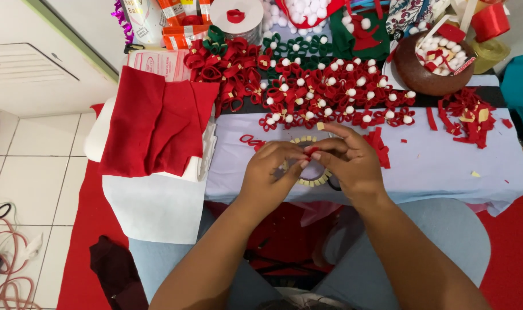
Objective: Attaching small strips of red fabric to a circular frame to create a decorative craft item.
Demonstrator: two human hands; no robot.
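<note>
My left hand (271,168) and my right hand (349,159) meet over a low table with a pale blue cloth (439,166). Together their fingertips pinch a small red felt strip (312,152). Under the hands lies a ring studded with small beige squares (305,139), partly hidden by my fingers. A couple of red felt loops (251,140) lie just left of the left hand. A short stack of red felt strips (380,144) lies just right of the right hand.
Behind the hands lie several red felt bows with white pom-poms (330,95), plain red bows (230,72) and green ones (299,46). A brown bowl of pom-poms (431,74) stands back right. Red scraps (468,117) lie right. Folded red felt (155,123) rests on white sheets left.
</note>
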